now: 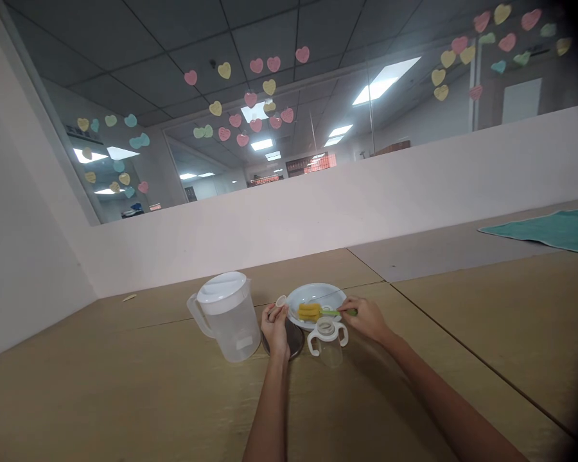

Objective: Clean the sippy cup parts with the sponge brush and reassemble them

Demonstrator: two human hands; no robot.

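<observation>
Between the fingers of my left hand is a small white round cap, held up at the left rim of a white dish. My right hand is closed around the green handle of a bottle brush. Its yellow sponge head is over the dish. In front of the dish stands a clear baby bottle with two white side handles, its top uncovered. Part of a dark round plate shows behind my left wrist. Something small and whitish lies in the dish, partly hidden by the brush.
A translucent pitcher with a white lid stands left of my left hand. A teal cloth lies at the far right. Behind the table runs a white wall with a window above it bearing heart-shaped notes. A small flat scrap lies far left.
</observation>
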